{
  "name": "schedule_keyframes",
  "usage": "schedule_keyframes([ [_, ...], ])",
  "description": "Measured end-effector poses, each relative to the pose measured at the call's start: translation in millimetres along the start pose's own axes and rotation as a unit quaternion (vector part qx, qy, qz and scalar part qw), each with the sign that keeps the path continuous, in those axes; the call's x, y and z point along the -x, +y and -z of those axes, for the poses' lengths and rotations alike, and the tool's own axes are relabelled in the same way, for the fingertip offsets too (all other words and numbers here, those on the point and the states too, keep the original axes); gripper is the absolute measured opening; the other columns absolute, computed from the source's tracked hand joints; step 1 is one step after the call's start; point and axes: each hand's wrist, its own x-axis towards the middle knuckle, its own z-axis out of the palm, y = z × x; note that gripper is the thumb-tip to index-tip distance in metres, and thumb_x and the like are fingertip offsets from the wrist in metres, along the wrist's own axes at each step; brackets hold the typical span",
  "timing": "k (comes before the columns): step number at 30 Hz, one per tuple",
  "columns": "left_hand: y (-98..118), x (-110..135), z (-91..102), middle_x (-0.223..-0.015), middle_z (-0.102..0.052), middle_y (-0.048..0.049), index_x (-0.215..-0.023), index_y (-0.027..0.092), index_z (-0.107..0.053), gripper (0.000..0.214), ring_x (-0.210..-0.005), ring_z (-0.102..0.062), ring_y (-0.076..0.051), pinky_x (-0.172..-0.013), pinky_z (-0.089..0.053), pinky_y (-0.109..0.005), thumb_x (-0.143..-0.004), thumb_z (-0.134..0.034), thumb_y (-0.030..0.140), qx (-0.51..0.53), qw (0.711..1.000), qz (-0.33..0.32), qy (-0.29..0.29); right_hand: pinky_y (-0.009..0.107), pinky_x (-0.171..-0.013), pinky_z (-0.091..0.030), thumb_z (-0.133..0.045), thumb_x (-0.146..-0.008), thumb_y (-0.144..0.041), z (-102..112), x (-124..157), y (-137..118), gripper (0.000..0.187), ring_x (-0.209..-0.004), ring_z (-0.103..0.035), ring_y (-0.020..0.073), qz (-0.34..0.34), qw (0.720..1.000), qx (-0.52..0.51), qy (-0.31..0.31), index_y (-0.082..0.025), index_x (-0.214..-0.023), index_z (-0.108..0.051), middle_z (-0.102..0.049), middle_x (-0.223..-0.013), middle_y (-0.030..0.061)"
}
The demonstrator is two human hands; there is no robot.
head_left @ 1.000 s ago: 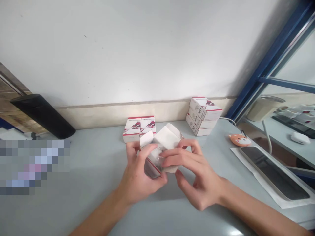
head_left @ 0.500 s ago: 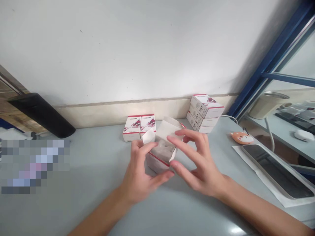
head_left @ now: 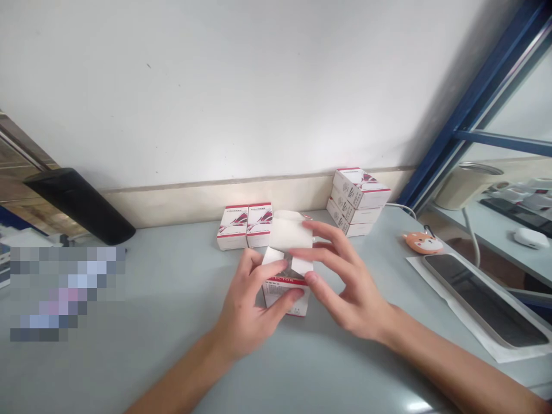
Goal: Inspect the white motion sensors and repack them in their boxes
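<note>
My left hand (head_left: 250,302) and my right hand (head_left: 347,284) hold a small white carton (head_left: 287,299) with a red stripe between them, over the grey table (head_left: 172,356). The carton's white flaps stand open at the top, and my right fingers lie across them. My left fingers and thumb press its near side. Its inside is mostly hidden by my fingers. Behind it stand two closed white-and-red boxes (head_left: 245,226), side by side, close to my hands.
A stack of similar boxes (head_left: 357,201) stands against the cream skirting (head_left: 181,204). To the right lie an orange fox-shaped toy (head_left: 422,243) and a phone (head_left: 485,299) on a white sheet. A black cylindrical object (head_left: 80,206) lies at the left. A blue window frame (head_left: 487,109) rises beyond.
The carton has turned from a tilted position to a more upright one, with its red-striped face toward me. It has shifted slightly right, and my right hand now rests higher on its flaps.
</note>
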Motion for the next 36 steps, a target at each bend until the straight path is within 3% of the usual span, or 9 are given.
schedule_keyframes([
  [4,2.1,-0.3,-1.3,-0.094,-0.052,0.0,-0.123,0.03,-0.06,0.039,-0.08,-0.057,-0.015,-0.066,-0.056,-0.029,-0.091,-0.078,0.021,-0.02,1.0,-0.004,0.017,0.054,-0.108,-0.058,-0.065,-0.1,-0.029,-6.2,1.9,1.9,0.066,-0.147,-0.049,0.032,-0.078,0.993,-0.066,0.051,-0.035,-0.159,-0.037,-0.034,-0.168,0.0129],
  [8,4.5,0.1,-1.1,-0.093,-0.052,0.0004,-0.122,0.031,-0.06,0.038,-0.078,-0.058,-0.015,-0.064,-0.055,-0.029,-0.09,-0.079,0.024,-0.024,1.0,0.005,0.011,0.056,-0.113,-0.054,-0.062,-0.103,-0.027,-8.7,6.7,5.7,0.075,-0.132,-0.062,0.0273,-0.068,0.991,-0.113,0.024,-0.034,-0.166,-0.021,-0.059,-0.151,0.0123],
  [12,4.7,1.7,-1.6,-0.094,-0.054,-0.0009,-0.123,0.029,-0.059,0.043,-0.082,-0.059,-0.017,-0.067,-0.057,-0.03,-0.087,-0.082,0.024,-0.023,1.0,0.001,0.019,0.05,-0.107,-0.057,-0.066,-0.1,-0.022,-6.3,11.0,12.6,0.072,-0.12,-0.067,0.0267,-0.005,0.997,-0.066,0.049,-0.032,-0.163,-0.033,-0.067,-0.136,0.0113],
  [15,7.6,0.4,-2.0,-0.099,-0.06,-0.0026,-0.125,0.03,-0.06,0.045,-0.088,-0.062,-0.018,-0.075,-0.059,-0.033,-0.087,-0.083,0.023,-0.022,1.0,0.012,0.015,0.05,-0.102,-0.058,-0.069,-0.098,-0.026,-2.5,8.3,15.1,0.048,-0.121,-0.067,0.0287,0.04,0.996,-0.073,0.025,-0.03,-0.144,-0.054,-0.068,-0.136,0.0114],
  [18,10.5,-0.5,-3.1,-0.104,-0.063,-0.0034,-0.12,0.029,-0.063,0.039,-0.093,-0.065,-0.019,-0.08,-0.061,-0.035,-0.087,-0.082,0.023,-0.012,1.0,0.013,0.019,0.049,-0.099,-0.058,-0.067,-0.099,-0.022,-0.5,3.1,11.3,0.025,-0.116,-0.068,0.028,0.064,0.995,-0.081,0.008,-0.028,-0.122,-0.061,-0.07,-0.129,0.0102],
  [22,6.3,3.2,-5.3,-0.107,-0.06,-0.0051,-0.124,0.03,-0.062,0.044,-0.099,-0.065,-0.022,-0.081,-0.062,-0.037,-0.085,-0.083,0.023,-0.021,0.999,-0.01,0.043,0.046,-0.095,-0.058,-0.063,-0.099,-0.016,-0.5,1.0,5.6,0.018,-0.11,-0.068,0.0254,0.032,0.995,-0.091,0.031,-0.027,-0.113,-0.06,-0.07,-0.122,0.0096],
  [27,0.1,2.9,-3.3,-0.119,-0.047,-0.0059,-0.146,0.037,-0.042,0.071,-0.096,-0.063,-0.018,-0.073,-0.064,-0.034,-0.089,-0.076,0.013,0.034,0.994,-0.047,0.092,0.045,-0.096,-0.054,-0.058,-0.1,-0.018,2.1,1.6,8.3,0.009,-0.113,-0.065,0.0258,-0.021,0.993,-0.117,0.025,-0.026,-0.105,-0.058,-0.066,-0.124,0.0098],
  [32,3.8,-2.9,2.8,-0.115,-0.049,-0.0082,-0.136,0.025,-0.056,0.039,-0.107,-0.059,-0.02,-0.077,-0.063,-0.031,-0.098,-0.065,0.018,-0.035,0.996,-0.069,0.045,0.042,-0.098,-0.05,-0.057,-0.097,-0.014,1.5,0.9,8.0,0.013,-0.117,-0.06,0.0254,-0.05,0.983,-0.176,0.014,-0.026,-0.103,-0.055,-0.063,-0.124,0.0086],
  [36,5.5,-1.8,4.3,-0.12,-0.05,-0.0104,-0.136,0.02,-0.056,0.037,-0.108,-0.059,-0.018,-0.077,-0.063,-0.027,-0.1,-0.06,0.012,-0.005,0.997,-0.066,0.03,0.037,-0.095,-0.049,-0.057,-0.099,-0.017,0.7,1.2,7.4,0.01,-0.108,-0.059,0.0225,-0.075,0.97,-0.229,0.026,-0.026,-0.101,-0.055,-0.062,-0.117,0.0061],
])
